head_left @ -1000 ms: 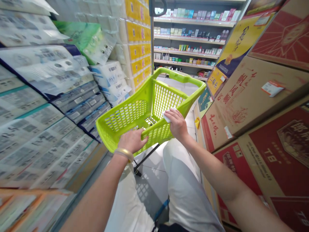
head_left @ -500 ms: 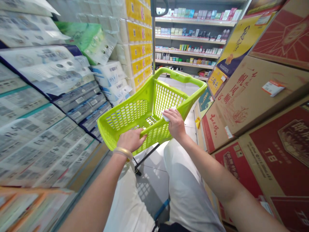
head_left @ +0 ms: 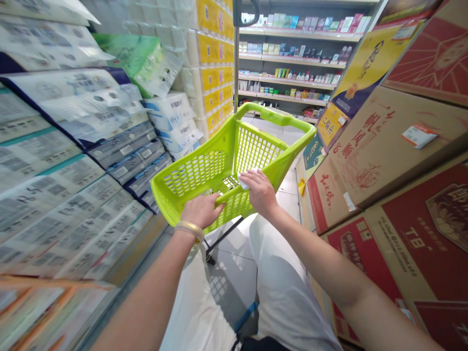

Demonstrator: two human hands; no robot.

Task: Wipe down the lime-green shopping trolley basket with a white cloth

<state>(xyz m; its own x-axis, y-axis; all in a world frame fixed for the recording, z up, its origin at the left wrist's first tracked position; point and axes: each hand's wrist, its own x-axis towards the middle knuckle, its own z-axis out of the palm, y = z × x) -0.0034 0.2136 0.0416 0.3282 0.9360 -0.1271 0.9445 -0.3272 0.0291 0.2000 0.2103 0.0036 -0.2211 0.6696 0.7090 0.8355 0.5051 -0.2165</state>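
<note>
A lime-green plastic shopping cart [head_left: 204, 170] with perforated walls stands across the aisle in front of my knees. My left hand [head_left: 201, 210] grips its near rim, the fingers wrapped over the edge and the thumb lying along it. Farther right on the same rim is my right hand [head_left: 260, 190], pressing a white cloth or tissue [head_left: 243, 182] against the green plastic. Part of that white piece is hidden under my fingers. Inside, the basket's grid floor [head_left: 229, 182] shows no goods.
Stacked packs of paper [head_left: 73, 102] rise close on the left, with yellow-and-white packs [head_left: 215, 78] behind them. Cardboard cartons [head_left: 369, 146] line the right side. Shelves of small bottles and boxes [head_left: 288, 58] stand at the back. A grey post [head_left: 236, 58] rises behind the cart.
My right hand has slid left and slightly down along the near rim with the white cloth or tissue, closer to my left hand. My left hand keeps its hold on the rim.
</note>
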